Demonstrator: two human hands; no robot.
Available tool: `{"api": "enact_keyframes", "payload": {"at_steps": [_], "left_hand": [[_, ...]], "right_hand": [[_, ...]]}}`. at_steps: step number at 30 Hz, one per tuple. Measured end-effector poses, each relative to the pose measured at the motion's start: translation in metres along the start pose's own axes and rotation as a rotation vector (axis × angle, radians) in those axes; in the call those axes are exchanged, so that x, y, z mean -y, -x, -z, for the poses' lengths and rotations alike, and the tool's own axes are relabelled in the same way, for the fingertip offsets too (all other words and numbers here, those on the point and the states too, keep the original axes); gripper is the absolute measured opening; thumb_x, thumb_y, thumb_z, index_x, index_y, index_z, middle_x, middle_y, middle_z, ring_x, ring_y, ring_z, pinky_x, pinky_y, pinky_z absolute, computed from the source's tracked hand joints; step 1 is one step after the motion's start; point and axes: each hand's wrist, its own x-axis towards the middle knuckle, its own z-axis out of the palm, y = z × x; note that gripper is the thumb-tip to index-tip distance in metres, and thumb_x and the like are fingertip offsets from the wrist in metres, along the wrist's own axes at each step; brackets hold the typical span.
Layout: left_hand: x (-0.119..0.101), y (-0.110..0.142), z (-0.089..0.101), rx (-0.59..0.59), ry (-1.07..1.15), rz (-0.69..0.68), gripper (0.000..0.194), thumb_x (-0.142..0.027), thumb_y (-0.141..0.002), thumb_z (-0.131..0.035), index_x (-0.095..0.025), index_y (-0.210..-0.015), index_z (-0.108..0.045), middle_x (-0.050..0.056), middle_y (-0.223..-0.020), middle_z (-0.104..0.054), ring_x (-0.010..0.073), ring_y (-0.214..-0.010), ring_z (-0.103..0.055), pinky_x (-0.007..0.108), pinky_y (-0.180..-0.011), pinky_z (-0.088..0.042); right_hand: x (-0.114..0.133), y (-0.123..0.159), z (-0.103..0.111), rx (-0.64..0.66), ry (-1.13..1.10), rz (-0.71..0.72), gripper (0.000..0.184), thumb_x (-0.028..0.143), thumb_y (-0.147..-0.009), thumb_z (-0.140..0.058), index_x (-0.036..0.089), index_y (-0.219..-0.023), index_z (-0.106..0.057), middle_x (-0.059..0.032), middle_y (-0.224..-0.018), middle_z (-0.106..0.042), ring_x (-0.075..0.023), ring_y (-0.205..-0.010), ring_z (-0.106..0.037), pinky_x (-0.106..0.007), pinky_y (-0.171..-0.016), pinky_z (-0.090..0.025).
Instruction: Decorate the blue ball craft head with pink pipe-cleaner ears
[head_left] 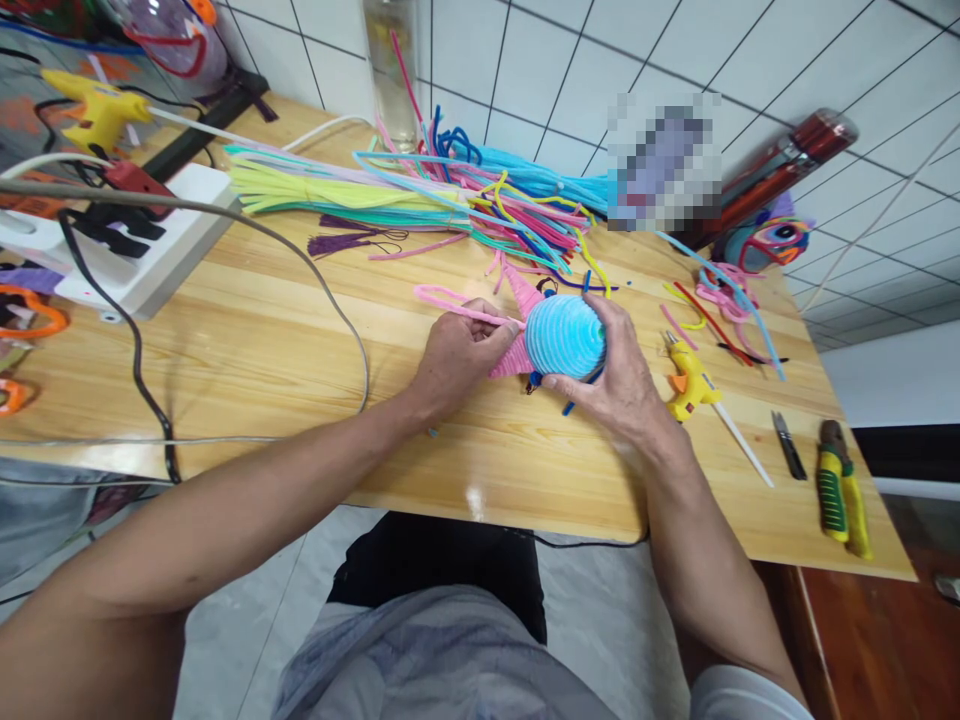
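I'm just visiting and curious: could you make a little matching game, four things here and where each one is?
1. striped ball
2. pliers
3. power strip
4. pink loop

A. pinched in the left hand
B. near the table's right end
C. held by the right hand
D. toward the table's left end

Pairs: 1-C, 2-B, 3-D, 4-A

I have the ball mid-frame on my monitor, between left hand and right hand; on the bench, pipe cleaners lie behind it, a power strip at left, a glue gun and pliers at right.
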Motion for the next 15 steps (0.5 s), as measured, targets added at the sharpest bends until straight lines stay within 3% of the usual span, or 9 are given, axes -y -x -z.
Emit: {"api": "enact_keyframes", "payload": {"at_steps": [15], "left_hand": [[-0.0038,0.0013,-0.0002,0.011,-0.001,0.015,0.024,-0.04,-0.087,-0.076,-0.019,-0.079,-0.066,0.0,-0.069,-0.064,0.0128,-0.063,-0.054,0.025,-0.055,-0.038]], "right_hand": [[-0.002,0.0,-0.0017,-0.006,-0.005,-0.001,0.113,0.08,-0.081,-0.081,0.029,-0.169,-0.033,-0.0203,-0.167,-0.047,-0.0465,-0.156,-0.045,-0.074,-0.127,-0.038]]}}
